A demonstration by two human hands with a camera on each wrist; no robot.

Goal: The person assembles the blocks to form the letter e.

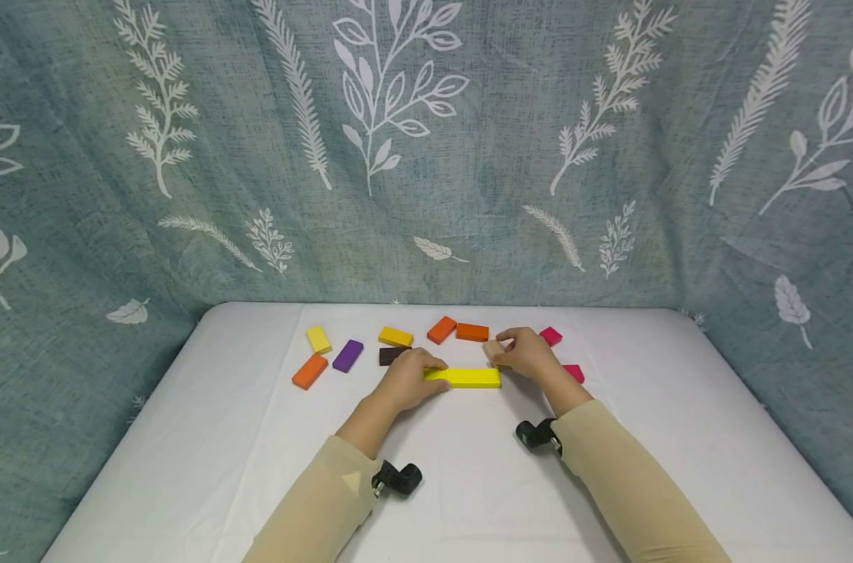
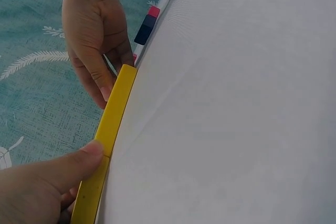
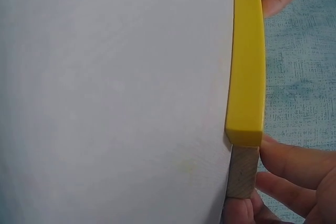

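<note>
Two yellow blocks (image 1: 474, 378) lie end to end in one line, and the seam between them shows in the left wrist view. My left hand (image 1: 410, 378) holds them near that seam, its thumb (image 2: 92, 153) on the near side and the other fingers behind, partly hidden. My right hand (image 1: 529, 353) pinches a plain wooden block (image 1: 492, 350) between thumb and fingers. That block sits just behind the right end of the yellow row; the right wrist view shows its grained face (image 3: 243, 171) beyond the yellow end.
Behind my hands lie orange blocks (image 1: 472, 332), a dark brown block (image 1: 391, 356) and a deeper yellow block (image 1: 396, 336). A purple block (image 1: 347, 356), another orange block (image 1: 310, 371) and a pale yellow block (image 1: 318, 339) lie left; pinkish-red blocks (image 1: 550, 336) lie right.
</note>
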